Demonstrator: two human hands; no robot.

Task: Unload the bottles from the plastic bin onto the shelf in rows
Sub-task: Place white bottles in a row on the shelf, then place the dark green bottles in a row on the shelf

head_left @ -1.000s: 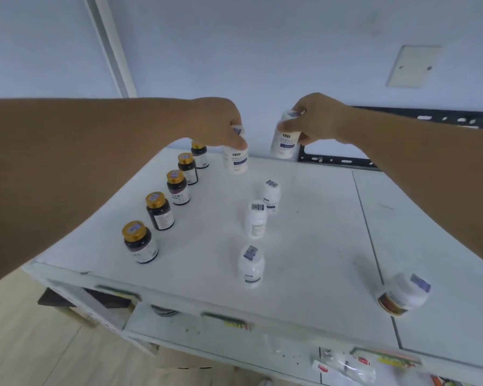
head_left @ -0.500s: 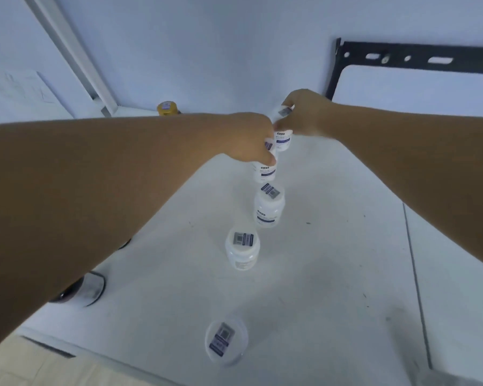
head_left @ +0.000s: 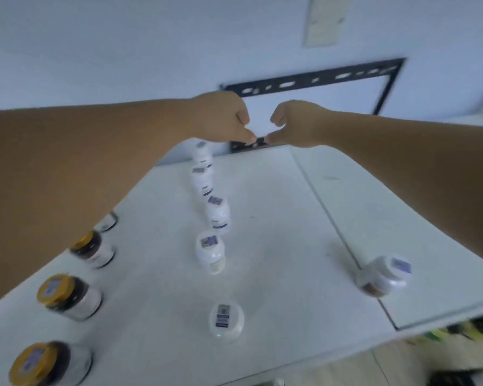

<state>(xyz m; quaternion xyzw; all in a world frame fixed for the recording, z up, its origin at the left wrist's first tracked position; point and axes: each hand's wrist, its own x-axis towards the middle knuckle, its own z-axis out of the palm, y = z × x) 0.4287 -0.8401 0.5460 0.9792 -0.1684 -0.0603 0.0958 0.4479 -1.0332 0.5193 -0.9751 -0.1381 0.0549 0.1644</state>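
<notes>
A white shelf top [head_left: 276, 232] carries a middle row of several white bottles, from the far one [head_left: 202, 153] to the near one [head_left: 226, 321]. Along the left edge stands a row of dark bottles with gold caps [head_left: 67, 295], partly hidden by my left forearm. My left hand [head_left: 226, 118] and my right hand [head_left: 293, 123] hover side by side above the far end of the shelf. Their fingers are curled in with nothing in them, and the fingertips nearly meet. The left hand is just above the farthest white bottle. The plastic bin is out of view.
A single white-capped bottle [head_left: 385, 274] stands alone at the right, near a seam in the shelf top. A black metal bracket [head_left: 313, 79] is fixed to the wall behind. The front edge of the shelf runs along the bottom right.
Both hands have let go of the two white bottles, which now stand at the far end of the middle row. The hands have risen clear and the view has swung.
</notes>
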